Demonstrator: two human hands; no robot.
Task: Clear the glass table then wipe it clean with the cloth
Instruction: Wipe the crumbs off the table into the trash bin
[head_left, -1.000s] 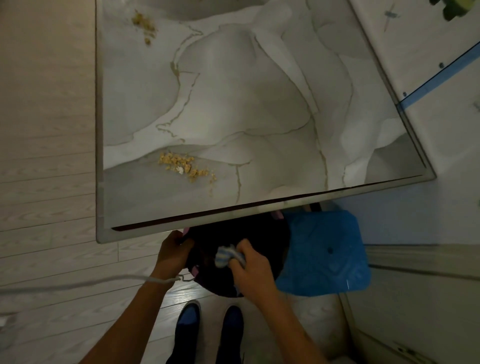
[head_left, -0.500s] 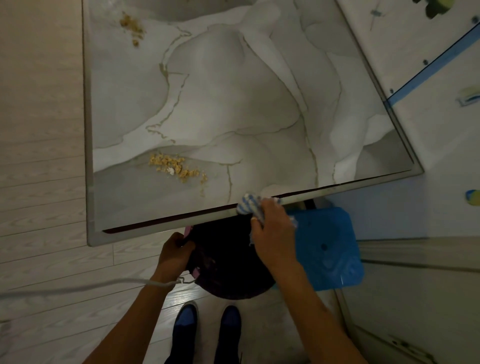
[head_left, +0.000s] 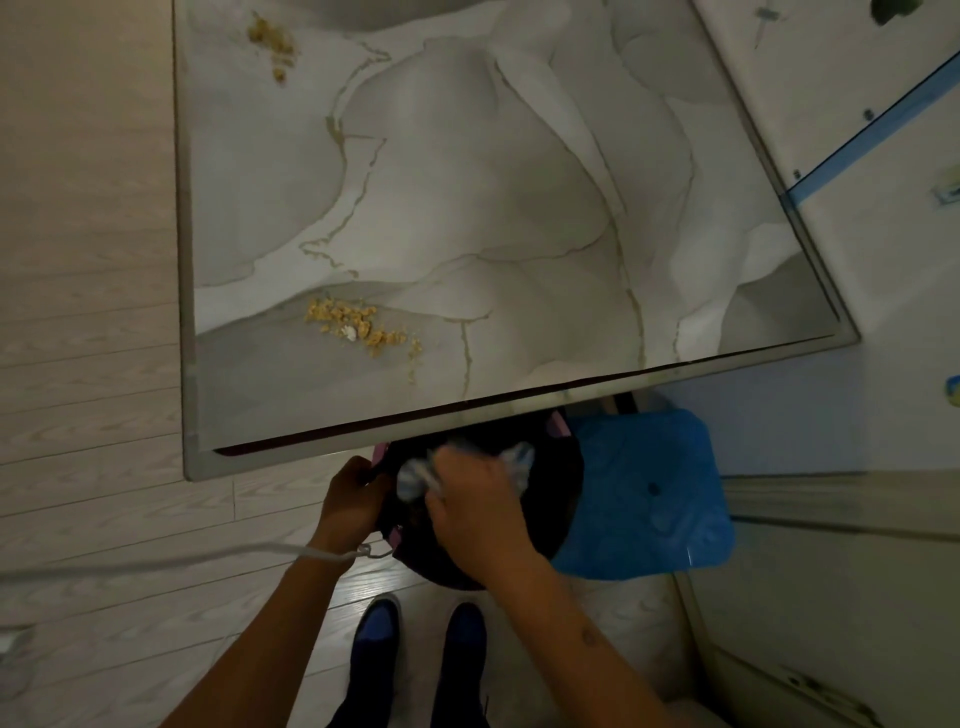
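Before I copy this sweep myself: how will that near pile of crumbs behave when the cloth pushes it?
The near crumbs lie as many small loose bits, so they will likely scatter rather than move as one clump. The glass table looks smooth, so they should slide easily. They seem light; stray specks already trail toward the near edge, so some may escape the cloth.

Cloth (head_left: 511, 460): blurred, mostly hidden under the right hand (head_left: 475, 506). Bin (head_left: 550, 499): far rim hidden beneath the tabletop (head_left: 519, 208). Tabletop: far end cut off by the top edge. Stool (head_left: 649, 493): partly behind the bin.
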